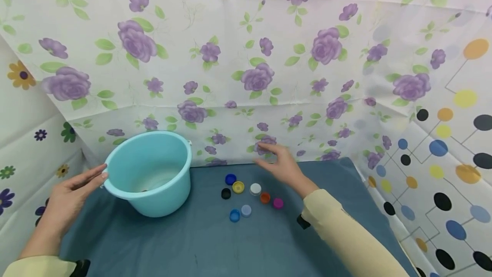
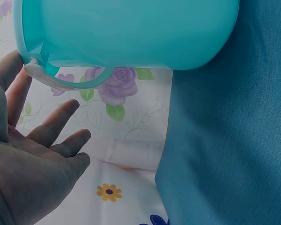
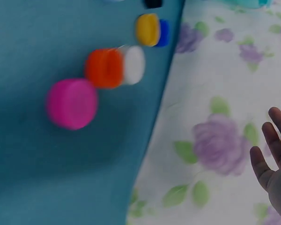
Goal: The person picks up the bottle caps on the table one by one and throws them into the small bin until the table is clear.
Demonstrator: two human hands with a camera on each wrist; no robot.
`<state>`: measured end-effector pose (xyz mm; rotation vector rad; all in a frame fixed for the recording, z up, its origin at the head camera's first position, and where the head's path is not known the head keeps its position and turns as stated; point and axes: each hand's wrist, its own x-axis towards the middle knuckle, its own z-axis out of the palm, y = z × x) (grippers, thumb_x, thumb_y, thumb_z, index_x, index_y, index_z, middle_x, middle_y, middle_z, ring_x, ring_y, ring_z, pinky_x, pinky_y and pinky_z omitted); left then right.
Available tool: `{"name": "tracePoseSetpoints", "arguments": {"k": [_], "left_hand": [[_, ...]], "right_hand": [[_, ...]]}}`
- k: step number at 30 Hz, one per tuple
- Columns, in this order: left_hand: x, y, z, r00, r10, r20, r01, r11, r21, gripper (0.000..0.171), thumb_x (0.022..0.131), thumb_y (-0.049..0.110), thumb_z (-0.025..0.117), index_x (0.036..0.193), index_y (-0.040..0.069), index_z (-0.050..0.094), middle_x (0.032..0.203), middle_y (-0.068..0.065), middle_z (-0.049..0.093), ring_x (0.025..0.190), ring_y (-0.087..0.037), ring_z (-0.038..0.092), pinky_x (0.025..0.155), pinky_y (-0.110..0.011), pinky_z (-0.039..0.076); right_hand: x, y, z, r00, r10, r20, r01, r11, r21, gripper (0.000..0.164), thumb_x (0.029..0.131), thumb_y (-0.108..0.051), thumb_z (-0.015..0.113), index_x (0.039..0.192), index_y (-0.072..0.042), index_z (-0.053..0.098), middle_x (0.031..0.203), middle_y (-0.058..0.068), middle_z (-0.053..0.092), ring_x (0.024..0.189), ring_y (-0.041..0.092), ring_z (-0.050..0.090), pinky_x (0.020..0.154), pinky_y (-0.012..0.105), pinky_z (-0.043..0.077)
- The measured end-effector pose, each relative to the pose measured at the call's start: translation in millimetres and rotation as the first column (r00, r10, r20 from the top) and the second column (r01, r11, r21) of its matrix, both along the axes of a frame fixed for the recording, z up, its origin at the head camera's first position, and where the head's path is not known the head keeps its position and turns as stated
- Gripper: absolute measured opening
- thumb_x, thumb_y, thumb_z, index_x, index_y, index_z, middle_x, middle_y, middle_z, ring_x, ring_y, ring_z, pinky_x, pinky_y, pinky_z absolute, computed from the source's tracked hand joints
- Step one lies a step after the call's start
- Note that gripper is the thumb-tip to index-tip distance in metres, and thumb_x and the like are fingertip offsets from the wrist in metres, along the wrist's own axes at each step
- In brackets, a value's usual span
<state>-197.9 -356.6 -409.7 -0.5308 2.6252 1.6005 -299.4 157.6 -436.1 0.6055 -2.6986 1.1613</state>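
Observation:
A light-blue plastic bucket (image 1: pixel 165 198) stands at the left on the table. My left hand (image 1: pixel 71 200) pinches its left rim with thumb and forefinger; the other fingers are spread below the rim in the left wrist view, beside the bucket's handle (image 2: pixel 91 84). Several bottle caps lie loose to the right of the bucket, among them a yellow cap (image 1: pixel 238 187), a white cap (image 1: pixel 255 189), an orange cap (image 1: pixel 265 198) and a magenta cap (image 1: pixel 278 203). Above and behind them hovers my right hand (image 1: pixel 282 166), fingers extended and holding nothing.
Blue cloth (image 1: pixel 184 243) covers the table. A flowered sheet (image 1: pixel 230 76) hangs right behind its back edge, and a dotted sheet (image 1: pixel 442 183) borders the right side. Something small and dark (image 1: pixel 144 190) shows inside the bucket, too little to identify.

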Motion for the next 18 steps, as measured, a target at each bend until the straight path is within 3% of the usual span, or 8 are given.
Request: {"name": "tracePoseSetpoints", "arguments": {"k": [8,13,18], "left_hand": [[-0.8,1.3,2.1,1.0,-0.004,-0.003,0.004,1.0,0.0,0.071,0.081,0.064,0.057,0.142,0.031,0.04,0.153,-0.004,0.029,0.143,-0.035,0.019,0.104,-0.069,0.023],[0.0,0.1,1.3,1.0,-0.002,0.006,0.002,1.0,-0.002,0.072,0.081,0.064,0.056,0.142,0.031,0.04,0.153,-0.005,0.028,0.143,-0.037,0.018,0.103,-0.07,0.023],[1.0,-0.3,1.2,1.0,0.0,0.007,0.0,1.0,0.0,0.071,0.08,0.064,0.057,0.142,0.032,0.04,0.153,-0.001,0.029,0.143,-0.036,0.017,0.103,-0.069,0.023]], "right_hand": [[9.6,32.4,-30.7,0.999,-0.006,0.049,0.001,0.996,0.094,0.072,0.075,-0.058,0.069,0.138,-0.039,0.041,0.141,-0.012,0.046,0.133,0.016,0.042,0.103,0.05,0.042],[19.2,51.6,-47.8,0.994,-0.028,0.107,0.009,0.985,0.174,0.083,0.068,-0.067,0.069,0.14,-0.043,0.035,0.15,-0.005,0.036,0.139,0.023,0.033,0.103,0.054,0.039],[28.2,71.1,-64.2,0.986,-0.06,0.153,0.025,0.976,0.219,0.083,0.063,-0.069,0.072,0.135,-0.049,0.037,0.151,-0.004,0.034,0.139,0.025,0.032,0.103,0.055,0.039]]}}
